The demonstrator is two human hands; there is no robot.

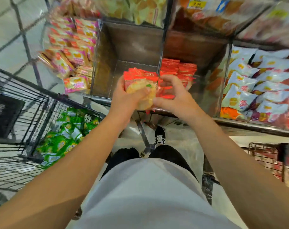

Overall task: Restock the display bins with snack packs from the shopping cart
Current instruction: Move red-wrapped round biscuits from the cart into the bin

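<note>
A bundle of red snack packs (140,76) with a pale cracker showing through the wrapper hangs over the front edge of an almost bare clear display bin (132,47). My left hand (129,95) grips the bundle from the left. From the right, my right hand (173,95) holds the same bundle with curled fingers. The bin to the right (195,47) holds a low stack of matching red packs (178,68). At lower left stands the black wire shopping cart (25,113) with green snack packs (66,134) in it.
Pink and yellow packs (71,52) fill the bin on the left. White and purple packs (259,83) fill the bin on the right. A second wire basket (266,156) with red packs stands at lower right. My legs and shoe (160,134) are below the bins.
</note>
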